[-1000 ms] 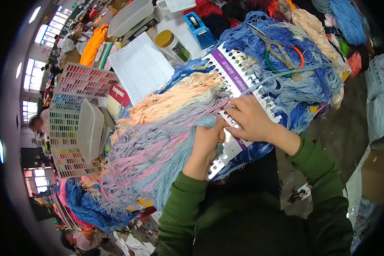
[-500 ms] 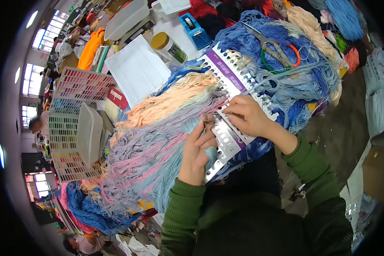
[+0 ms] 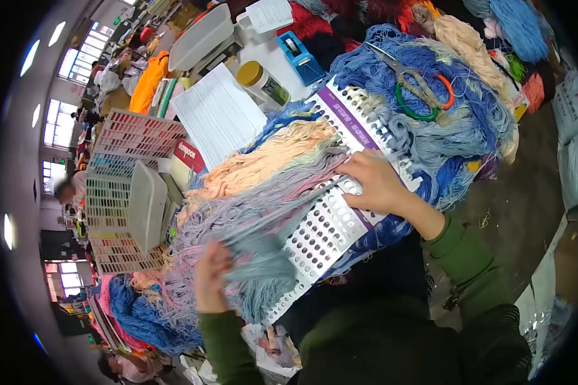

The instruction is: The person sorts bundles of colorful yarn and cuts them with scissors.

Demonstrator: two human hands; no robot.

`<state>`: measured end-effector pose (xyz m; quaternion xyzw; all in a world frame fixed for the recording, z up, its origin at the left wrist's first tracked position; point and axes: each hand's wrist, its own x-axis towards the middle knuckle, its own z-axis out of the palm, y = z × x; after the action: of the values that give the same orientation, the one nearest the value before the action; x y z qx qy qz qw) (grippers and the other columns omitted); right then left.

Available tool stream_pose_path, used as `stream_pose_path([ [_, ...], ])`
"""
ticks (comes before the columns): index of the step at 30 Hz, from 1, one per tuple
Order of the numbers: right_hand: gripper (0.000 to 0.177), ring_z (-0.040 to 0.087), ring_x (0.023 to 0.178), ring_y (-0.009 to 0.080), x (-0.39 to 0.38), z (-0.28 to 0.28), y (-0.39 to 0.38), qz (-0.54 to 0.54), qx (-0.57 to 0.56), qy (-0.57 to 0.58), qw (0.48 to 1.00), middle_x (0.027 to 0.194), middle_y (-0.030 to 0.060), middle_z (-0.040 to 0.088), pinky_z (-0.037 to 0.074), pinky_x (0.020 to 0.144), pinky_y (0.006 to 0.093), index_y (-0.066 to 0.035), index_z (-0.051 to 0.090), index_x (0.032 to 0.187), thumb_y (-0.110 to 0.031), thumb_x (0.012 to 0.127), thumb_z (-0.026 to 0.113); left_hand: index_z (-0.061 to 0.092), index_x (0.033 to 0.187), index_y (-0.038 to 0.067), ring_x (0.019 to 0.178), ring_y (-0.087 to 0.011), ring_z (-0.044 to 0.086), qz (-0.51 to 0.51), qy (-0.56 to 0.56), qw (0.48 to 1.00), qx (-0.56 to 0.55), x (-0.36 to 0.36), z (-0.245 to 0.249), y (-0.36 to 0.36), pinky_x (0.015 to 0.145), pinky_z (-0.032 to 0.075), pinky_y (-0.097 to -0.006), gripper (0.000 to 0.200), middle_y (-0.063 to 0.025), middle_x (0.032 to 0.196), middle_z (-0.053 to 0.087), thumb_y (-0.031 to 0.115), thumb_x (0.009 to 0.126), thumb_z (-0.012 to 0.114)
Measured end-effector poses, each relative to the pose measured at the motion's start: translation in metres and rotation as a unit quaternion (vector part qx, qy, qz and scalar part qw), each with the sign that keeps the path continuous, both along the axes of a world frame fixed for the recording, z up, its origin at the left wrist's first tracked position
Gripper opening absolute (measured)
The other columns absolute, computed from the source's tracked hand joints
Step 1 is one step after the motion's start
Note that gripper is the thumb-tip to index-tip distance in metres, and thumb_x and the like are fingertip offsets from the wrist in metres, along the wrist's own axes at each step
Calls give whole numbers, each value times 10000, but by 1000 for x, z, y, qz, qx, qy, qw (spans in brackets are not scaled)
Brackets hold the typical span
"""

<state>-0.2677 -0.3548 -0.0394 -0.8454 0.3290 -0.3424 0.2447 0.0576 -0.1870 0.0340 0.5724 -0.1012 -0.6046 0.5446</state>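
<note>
A long white punched thread card (image 3: 327,226) with a purple band lies slanted over the yarn, skeins of thread looped along its holes. My right hand (image 3: 380,185) is on the card, fingers curled over the threads at its inner edge, thumb apart on the punched part. My left hand (image 3: 212,273) is lower left, beside a blurred bundle of grey-blue thread (image 3: 260,256) that stretches back towards the right hand. Motion smears its fingers, so their grip does not show. Peach skeins (image 3: 270,151) and lilac-pink skeins (image 3: 205,221) spread left from the card.
Scissors (image 3: 424,96) with green and orange handles rest on blue yarn (image 3: 366,61). Behind are a gold-lidded jar (image 3: 263,83), a blue tape dispenser (image 3: 300,58), a printed sheet (image 3: 218,115), and a colour sample board (image 3: 119,205) with a clear plastic tray (image 3: 146,205). Other people sit further left.
My left hand has swept from the card's edge down and left, with grey-blue strands stretching out beside it. My right hand has flattened, its thumb now apart. The view has shifted slightly.
</note>
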Motion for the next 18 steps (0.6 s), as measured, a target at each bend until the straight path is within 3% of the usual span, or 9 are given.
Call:
stream_pose_path([
  [1,367,441,751,239,1,1,2,-5,-3,6,1000,766,70,471,334,685,335,-68,561,864,-245,545,599,487,909,39,586,-75,471,4,-115,983,-141,40,2,30,414,354,-149,187,-22,723,483,-1,733,436],
  [2,357,439,759,238,1,2,2,-6,-3,7,1000,773,69,475,331,693,338,-70,559,856,-242,545,599,479,909,7,613,-82,482,119,44,975,-182,84,16,54,457,394,-163,270,-34,790,483,-82,677,375],
  [4,339,435,775,235,2,4,3,-2,-3,9,1000,789,68,482,326,707,343,-73,557,839,-237,545,597,472,977,0,620,-58,454,152,-272,945,-96,133,40,126,511,403,-172,256,-24,814,497,-5,729,408],
  [6,348,437,776,238,2,4,3,0,-10,21,1000,801,68,487,328,706,346,-68,557,852,-233,548,595,467,1026,-6,608,-24,414,45,-703,705,77,138,60,196,511,369,-155,277,-3,819,507,113,777,447],
  [8,353,438,779,239,1,5,5,-5,-18,31,999,807,69,490,329,706,346,-67,558,861,-231,550,593,483,886,17,477,-39,360,320,-390,858,91,165,65,220,431,329,-174,157,9,656,471,138,793,452],
  [10,346,442,793,244,4,6,6,-7,-19,31,999,810,72,492,330,712,352,-66,559,864,-221,556,585,470,745,52,361,-57,289,297,-352,859,225,163,80,250,388,318,-193,121,32,509,400,149,812,440],
  [13,313,452,804,249,14,8,15,-35,-46,-10,998,803,77,482,333,703,346,-60,554,855,-145,555,582,501,769,34,356,-17,276,161,15,986,-26,50,67,200,361,266,-159,126,64,488,318,127,820,432],
  [14,281,467,759,254,21,15,23,-46,-52,-32,997,810,78,475,351,666,341,-45,553,822,-103,549,587,523,854,13,365,-14,285,192,-122,973,48,10,57,181,363,273,-166,154,38,536,419,137,818,439],
  [18,112,490,713,233,48,27,77,64,87,-120,987,801,87,472,396,616,307,-26,554,705,-71,612,597,402,1112,-39,916,-212,501,71,91,993,-25,-84,26,93,760,407,-315,391,-164,1094,480,253,851,399],
])
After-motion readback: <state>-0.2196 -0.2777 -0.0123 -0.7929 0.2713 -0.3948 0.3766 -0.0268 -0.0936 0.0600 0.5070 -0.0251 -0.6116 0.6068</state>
